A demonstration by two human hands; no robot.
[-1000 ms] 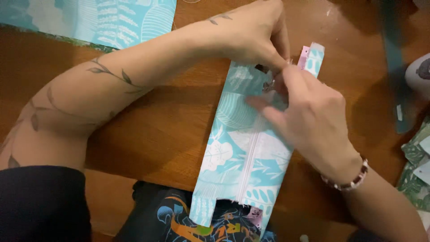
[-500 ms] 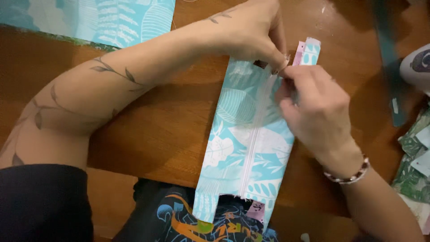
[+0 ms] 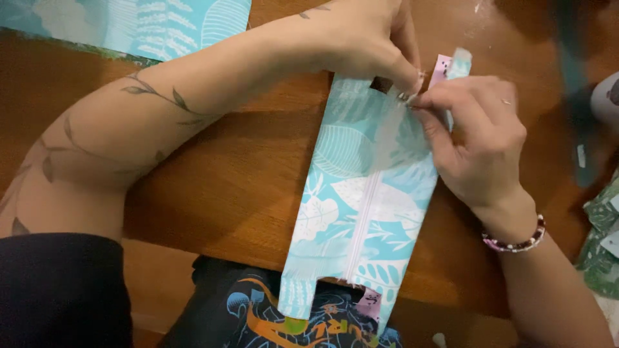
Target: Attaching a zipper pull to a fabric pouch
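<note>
From my remote seat, both hands meet at the far end of a light blue leaf-print fabric panel with a zipper (image 3: pixel 361 212) sewn down its middle. The panel lies on the wooden counter (image 3: pixel 232 193), its long axis running from the near counter edge, where its lower end hangs over toward the lap, away and slightly to the right, up to the hands.

My left hand (image 3: pixel 361 45) comes in from the left with the forearm laid across the counter; its grip is pressed together, thumb and forefinger pinching the top edge of the panel right at the zipper line. My right hand (image 3: pixel 477 142) comes up from the lower right, wearing a beaded bracelet (image 3: pixel 516 241); its fingertips are also pinched, on something small at the zipper's far end, just touching the left fingertips. Whether that is the zipper pull I cannot tell, as it is too small and blurred.

So the work point sits between the two grips, and the rest of the panel trails back toward me from there. A pink and blue tab (image 3: pixel 451 67) pokes out just beyond the fingers. A second piece of blue leaf-print fabric (image 3: pixel 161 22) lies at the far left, well apart.
</note>
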